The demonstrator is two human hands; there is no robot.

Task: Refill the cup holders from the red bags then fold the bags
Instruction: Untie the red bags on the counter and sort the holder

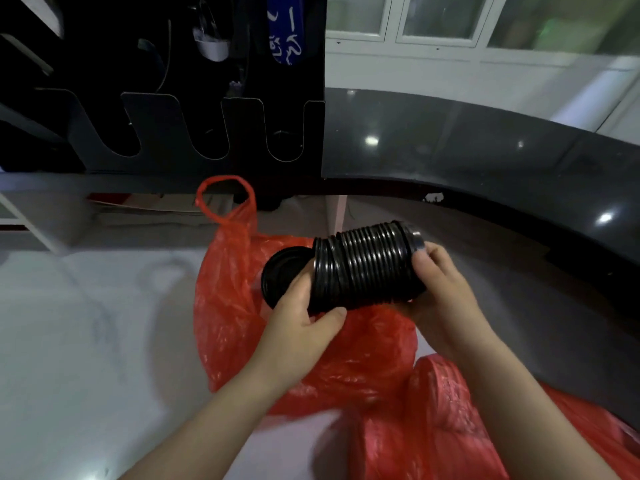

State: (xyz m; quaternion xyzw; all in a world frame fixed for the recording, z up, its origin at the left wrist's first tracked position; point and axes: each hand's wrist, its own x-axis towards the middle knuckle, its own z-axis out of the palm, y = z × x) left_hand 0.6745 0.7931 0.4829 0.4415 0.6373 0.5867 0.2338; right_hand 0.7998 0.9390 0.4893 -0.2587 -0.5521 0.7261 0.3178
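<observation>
Pale counter (86,323): two red bags (228,306) lying crumpled.

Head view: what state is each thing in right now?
lid stack: held sideways between both hands, above the red bag.
left hand: grips the stack's left end.
right hand: grips its right end.
red bag: unfolded, handle loop standing up.
second red bag: crumpled, unfolded.
cup holder: slots look empty, but dark.

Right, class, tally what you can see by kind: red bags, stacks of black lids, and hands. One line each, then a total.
Red bags: 2
Stack of black lids: 1
Hands, left hand and right hand: 2
Total: 5
</observation>
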